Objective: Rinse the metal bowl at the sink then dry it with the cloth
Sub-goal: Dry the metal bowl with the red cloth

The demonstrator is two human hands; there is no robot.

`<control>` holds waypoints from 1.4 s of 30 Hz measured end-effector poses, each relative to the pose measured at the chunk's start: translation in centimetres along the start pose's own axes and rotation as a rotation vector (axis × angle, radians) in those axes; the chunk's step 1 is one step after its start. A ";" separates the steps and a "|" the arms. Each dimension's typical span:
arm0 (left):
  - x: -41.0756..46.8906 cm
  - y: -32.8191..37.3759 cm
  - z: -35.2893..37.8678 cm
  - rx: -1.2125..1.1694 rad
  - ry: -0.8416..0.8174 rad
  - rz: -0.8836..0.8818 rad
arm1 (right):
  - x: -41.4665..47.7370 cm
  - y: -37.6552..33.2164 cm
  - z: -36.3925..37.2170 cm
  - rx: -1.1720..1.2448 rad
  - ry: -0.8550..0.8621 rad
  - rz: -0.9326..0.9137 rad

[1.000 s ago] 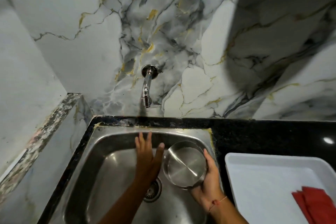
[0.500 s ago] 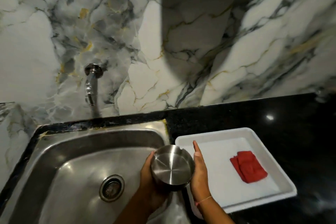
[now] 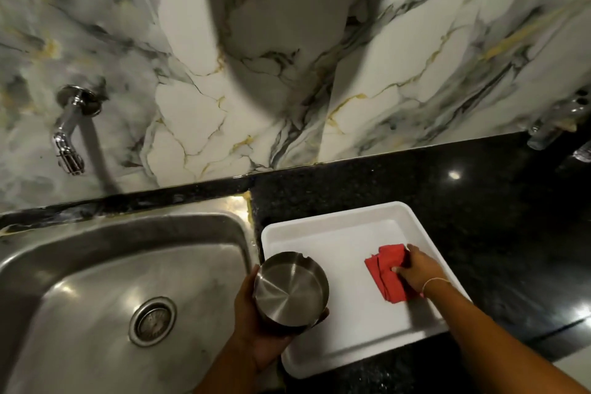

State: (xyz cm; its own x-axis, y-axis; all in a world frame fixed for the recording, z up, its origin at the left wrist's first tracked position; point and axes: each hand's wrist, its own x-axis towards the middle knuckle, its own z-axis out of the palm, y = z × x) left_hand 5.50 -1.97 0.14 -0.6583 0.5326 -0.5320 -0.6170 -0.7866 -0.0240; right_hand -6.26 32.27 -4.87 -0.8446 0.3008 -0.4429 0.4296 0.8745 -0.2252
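My left hand (image 3: 256, 326) holds the round metal bowl (image 3: 289, 289) from below, its opening tipped toward me, over the seam between the steel sink (image 3: 80, 265) and the white tray (image 3: 319, 230). A folded red cloth (image 3: 385, 269) lies in the tray. My right hand (image 3: 417, 269) rests on the cloth's right side, fingers and thumb closing on it; the cloth still lies flat on the tray.
A chrome tap (image 3: 68, 131) juts from the marble wall above the sink's left; no water runs. The drain (image 3: 153, 320) sits mid-basin. Black granite counter (image 3: 479, 201) surrounds the tray. Blurred glass objects (image 3: 556, 125) stand at the far right.
My right hand let go of the bowl and moved right onto the red cloth. My left hand now holds the bowl alone. The view swung right.
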 end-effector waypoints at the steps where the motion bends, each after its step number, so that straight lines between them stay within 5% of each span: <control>1: 0.2 -0.2 -0.1 0.008 0.010 0.007 | 0.6 0.2 0.2 0.001 -0.016 0.000; 5: 1.0 -0.6 -0.4 0.024 0.000 0.017 | 1.8 -0.2 0.5 0.035 -0.054 0.065; 9: 1.6 -0.6 -0.8 0.036 -0.019 0.030 | -0.2 -0.9 -0.1 0.352 -0.175 0.080; 16: 1.3 -0.1 -1.1 0.185 0.017 0.067 | -14.3 -8.8 -1.6 0.792 0.252 -0.473; 20: 0.3 -0.3 -0.6 0.268 -0.035 0.123 | -21.4 -14.6 0.8 0.335 0.400 -0.717; 22: -0.5 -0.2 -0.9 0.305 -0.022 0.161 | -23.2 -16.8 2.3 0.152 0.421 -0.679; 27: -2.5 1.2 -1.6 0.353 0.025 0.213 | -25.0 -17.8 3.5 0.470 0.084 -0.746; 32: -5.4 1.9 -2.8 0.331 -0.019 0.131 | -24.5 -15.9 1.2 0.075 -0.231 -1.035; 36: -6.5 2.1 -2.3 0.319 -0.035 0.111 | -24.7 -16.7 -0.2 -0.147 -0.119 -1.219; 39: -7.1 2.6 -1.8 0.312 -0.019 0.138 | -24.8 -18.3 0.3 -0.150 0.175 -1.467; 42: -7.4 2.9 -2.0 0.319 0.018 0.159 | -25.3 -19.8 0.9 -0.245 0.302 -1.420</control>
State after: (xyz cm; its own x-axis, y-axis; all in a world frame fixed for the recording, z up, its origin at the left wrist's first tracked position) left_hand 9.44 -8.83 2.36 -0.7512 0.4032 -0.5226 -0.6126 -0.7208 0.3243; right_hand 6.84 7.02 10.02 -0.5490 -0.8064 0.2199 -0.8358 0.5297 -0.1443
